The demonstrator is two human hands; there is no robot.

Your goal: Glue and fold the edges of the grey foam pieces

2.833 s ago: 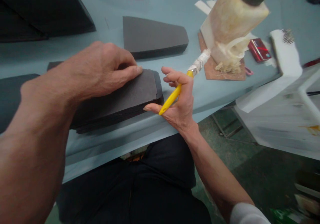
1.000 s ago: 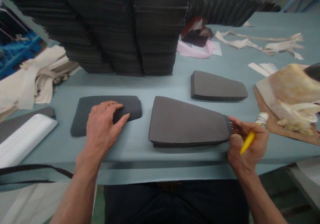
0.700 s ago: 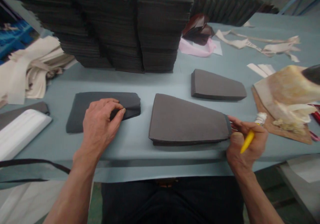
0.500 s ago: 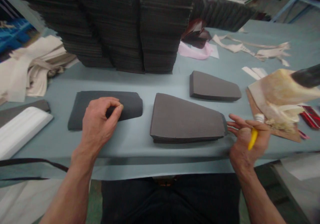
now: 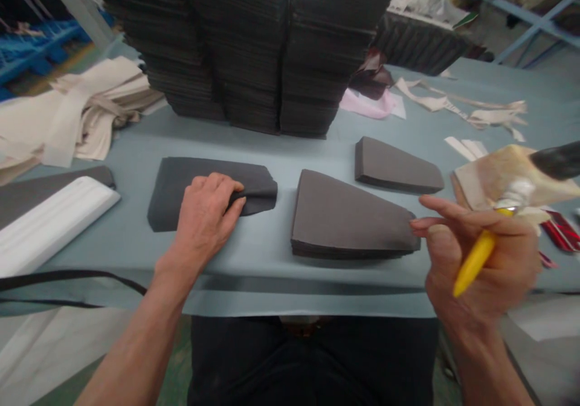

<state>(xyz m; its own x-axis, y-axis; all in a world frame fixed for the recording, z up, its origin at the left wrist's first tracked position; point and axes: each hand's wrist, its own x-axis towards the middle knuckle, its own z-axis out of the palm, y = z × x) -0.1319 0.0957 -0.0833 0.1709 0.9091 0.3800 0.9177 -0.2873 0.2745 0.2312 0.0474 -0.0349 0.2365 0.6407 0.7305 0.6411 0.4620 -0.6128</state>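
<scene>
My left hand (image 5: pixel 208 212) rests over a dark grey sheet (image 5: pixel 170 182) lying flat on the table. Its thumb and fingers pinch the sheet's edge, which lifts a little near the narrower right end. In my right hand (image 5: pixel 489 261) is a yellow-handled brush (image 5: pixel 475 262), its pale, blurred head pointing up and away from me. The fingertips of this hand are at the narrow right end of a stack of grey tapered pieces (image 5: pixel 351 212); whether they touch it I cannot tell. Behind that lies a smaller stack of similar pieces (image 5: pixel 399 164).
Tall stacks of black sheets (image 5: pixel 244 49) stand at the back. Beige fabric strips (image 5: pixel 90 104) and a white block (image 5: pixel 58 225) lie at left. A yellowish, crusted container (image 5: pixel 493 167) with a dark handle (image 5: pixel 559 159) sits at right, near a red item (image 5: pixel 562 231).
My left hand has closed on the sheet's edge and bent it up. My right hand has risen towards me from the stack's end, brush still held. The view has shifted slightly.
</scene>
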